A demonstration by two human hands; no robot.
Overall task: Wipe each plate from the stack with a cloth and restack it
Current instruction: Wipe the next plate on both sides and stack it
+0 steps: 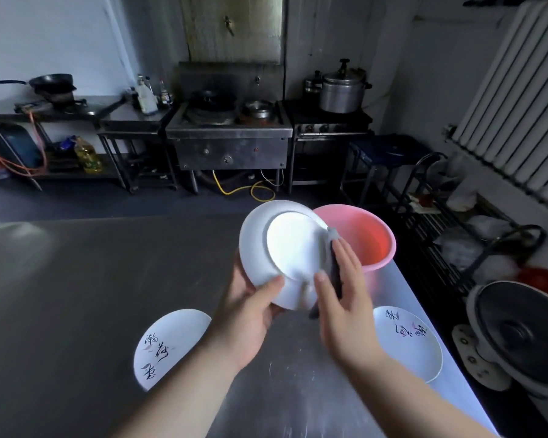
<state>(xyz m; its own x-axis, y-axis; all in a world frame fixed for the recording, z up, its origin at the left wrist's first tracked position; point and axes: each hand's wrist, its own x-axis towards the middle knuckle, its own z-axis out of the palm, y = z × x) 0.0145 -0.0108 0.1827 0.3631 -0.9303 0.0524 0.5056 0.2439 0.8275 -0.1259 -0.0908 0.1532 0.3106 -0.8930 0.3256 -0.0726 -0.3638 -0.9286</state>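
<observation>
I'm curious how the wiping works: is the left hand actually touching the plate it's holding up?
Touching. The head view shows the left hand gripping the raised plate, thumb pressed on its underside.

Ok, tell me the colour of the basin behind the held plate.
Pink; the basin shows best in the head view, the only one.
</observation>
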